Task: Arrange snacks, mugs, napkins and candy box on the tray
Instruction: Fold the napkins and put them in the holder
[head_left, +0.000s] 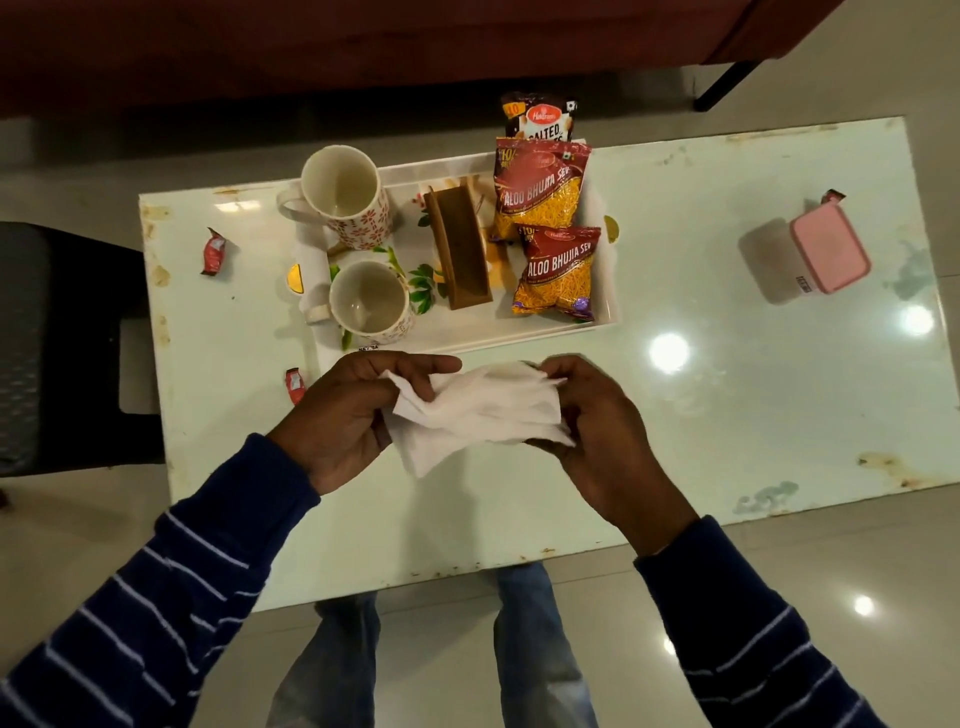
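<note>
A white napkin (475, 413) is stretched between my left hand (358, 415) and my right hand (597, 431), just in front of the white tray (608, 306). On the tray stand two empty patterned mugs (345, 195) (370, 301) at the left. An empty brown napkin holder (460, 247) sits in the middle. Two red Aloo Bhujia Sev packs (540, 187) (556, 270) lie at the right. A dark salted-snack pack (540, 117) leans at the tray's far edge. A pink-lidded candy box (810, 257) stands on the table far right.
Three small red wrapped candies lie on the glossy white table (727, 415): at the left edge (214, 252), near my left hand (295, 384), and behind the pink-lidded box (834, 196). A dark chair (62, 338) stands at the left. A dark red sofa (363, 47) lies beyond.
</note>
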